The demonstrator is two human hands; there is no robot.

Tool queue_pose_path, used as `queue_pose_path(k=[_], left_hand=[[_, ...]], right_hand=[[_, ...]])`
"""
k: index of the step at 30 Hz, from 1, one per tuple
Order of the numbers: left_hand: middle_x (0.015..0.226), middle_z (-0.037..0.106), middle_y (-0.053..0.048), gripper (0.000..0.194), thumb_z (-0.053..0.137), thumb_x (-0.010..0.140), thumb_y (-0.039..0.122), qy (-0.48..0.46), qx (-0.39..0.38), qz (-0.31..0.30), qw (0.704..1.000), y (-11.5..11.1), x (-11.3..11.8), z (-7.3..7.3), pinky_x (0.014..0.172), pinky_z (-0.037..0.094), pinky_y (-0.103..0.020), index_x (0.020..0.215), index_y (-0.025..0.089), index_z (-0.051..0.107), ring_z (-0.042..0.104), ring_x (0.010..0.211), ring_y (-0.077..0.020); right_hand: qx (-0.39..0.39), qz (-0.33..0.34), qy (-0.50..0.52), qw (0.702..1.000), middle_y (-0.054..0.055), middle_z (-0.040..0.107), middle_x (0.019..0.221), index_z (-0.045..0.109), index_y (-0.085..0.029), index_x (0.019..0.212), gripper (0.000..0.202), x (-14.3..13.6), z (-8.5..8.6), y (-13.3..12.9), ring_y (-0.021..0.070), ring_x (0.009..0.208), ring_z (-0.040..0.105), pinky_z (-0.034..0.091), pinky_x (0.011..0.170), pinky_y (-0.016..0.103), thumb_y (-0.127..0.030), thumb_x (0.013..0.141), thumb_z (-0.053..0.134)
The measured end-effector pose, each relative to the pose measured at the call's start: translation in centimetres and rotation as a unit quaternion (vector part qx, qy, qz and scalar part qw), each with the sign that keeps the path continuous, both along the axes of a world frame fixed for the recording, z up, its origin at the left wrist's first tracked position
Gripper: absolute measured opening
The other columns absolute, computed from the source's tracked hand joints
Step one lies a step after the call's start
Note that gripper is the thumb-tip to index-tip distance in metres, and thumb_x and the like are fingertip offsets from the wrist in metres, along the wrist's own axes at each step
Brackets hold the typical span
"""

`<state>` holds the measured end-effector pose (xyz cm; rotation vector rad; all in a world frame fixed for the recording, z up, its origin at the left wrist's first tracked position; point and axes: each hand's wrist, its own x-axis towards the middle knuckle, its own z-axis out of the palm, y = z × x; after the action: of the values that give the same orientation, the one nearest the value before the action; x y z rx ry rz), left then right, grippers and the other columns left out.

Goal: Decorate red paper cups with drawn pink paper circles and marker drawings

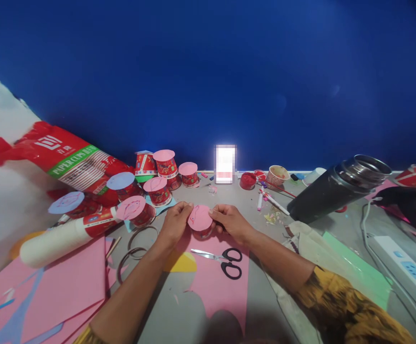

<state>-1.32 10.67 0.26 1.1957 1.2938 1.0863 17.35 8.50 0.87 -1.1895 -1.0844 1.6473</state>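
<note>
A pink paper disc [201, 217] with a drawn line on it lies over a short red paper cup [202, 233] in front of me. My left hand [175, 222] pinches the disc's left edge between thumb and fingers. On the opposite edge my right hand [232, 223] has its thumb on the disc, with the fingers curled under beside the cup. Just below the hands, black-handled scissors [225, 261] rest on a cut sheet of pink paper [225, 296]. A yellow paper piece [181, 262] sits left of the scissors.
Several red cups topped with paper discs [165, 160] stand at the back left, near a red cup bag [75, 157] and a stack of white cups [57, 241]. Rolls of tape [125, 260] lie by my left forearm. Rightward are markers [260, 198], a dark flask [337, 188] and a power strip [403, 267].
</note>
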Motion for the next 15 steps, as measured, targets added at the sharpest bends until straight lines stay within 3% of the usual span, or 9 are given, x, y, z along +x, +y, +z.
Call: queue_pose_path(k=[15], left_hand=[[0.058,0.053,0.004,0.041,0.075,0.075,0.052,0.028,0.003,0.020,0.999,0.19,0.04,-0.01,0.056,0.037,-0.025,0.059,0.020,0.056,0.045,0.057,-0.0121]], right_hand=[[0.009,0.006,-0.004,1.000,-0.003,0.065,0.057,0.056,-0.020,0.071,0.051,0.01,-0.50,0.12,0.0052,0.038,0.046,0.030,0.035,0.016,-0.065,0.071,0.080]])
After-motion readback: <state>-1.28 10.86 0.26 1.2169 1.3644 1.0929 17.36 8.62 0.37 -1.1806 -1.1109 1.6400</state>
